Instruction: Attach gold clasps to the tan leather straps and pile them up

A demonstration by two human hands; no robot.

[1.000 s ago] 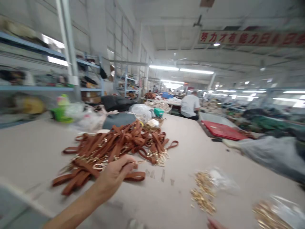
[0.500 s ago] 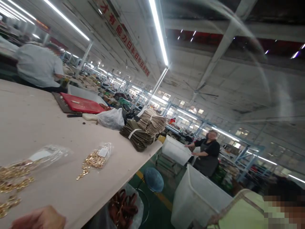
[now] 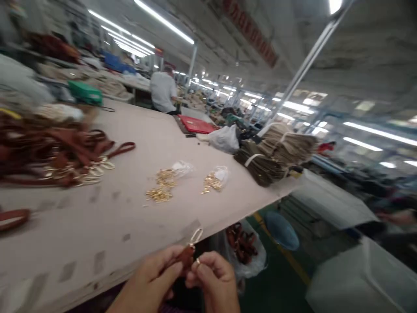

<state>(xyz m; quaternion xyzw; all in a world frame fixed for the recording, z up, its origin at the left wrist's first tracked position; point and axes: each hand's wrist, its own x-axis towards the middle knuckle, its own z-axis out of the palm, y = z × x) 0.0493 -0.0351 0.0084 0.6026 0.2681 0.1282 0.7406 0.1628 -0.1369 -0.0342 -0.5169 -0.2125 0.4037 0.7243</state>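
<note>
At the table's front edge, my left hand (image 3: 156, 276) is closed on a brown leather strap (image 3: 186, 256). An oval gold-coloured metal ring (image 3: 196, 236) sticks up from the strap's end. Close beside it, my right hand (image 3: 216, 276) pinches a small gold-coloured metal piece (image 3: 198, 261) between thumb and fingers; blur hides its exact shape. Beyond the hands lie a spilled heap of small gold-coloured fittings (image 3: 159, 194) and a clear bag (image 3: 215, 179) with more of them. A pile of brown leather straps with gold-coloured rings (image 3: 78, 158) covers the table's left side.
Bundled dark fabric pieces (image 3: 260, 163) sit near the table's right corner, by a white plastic bag (image 3: 224, 139) and a red folder-like item (image 3: 197, 124). Below the edge are a bag of brown straps (image 3: 243, 243), a blue stool (image 3: 282, 230) and a white bin (image 3: 352, 278). A person (image 3: 163, 91) sits beyond.
The view has swung left and down, bringing the strap pile into sight. Both hands now show together, holding the strap and a small metal piece; before, only part of one hand showed.
</note>
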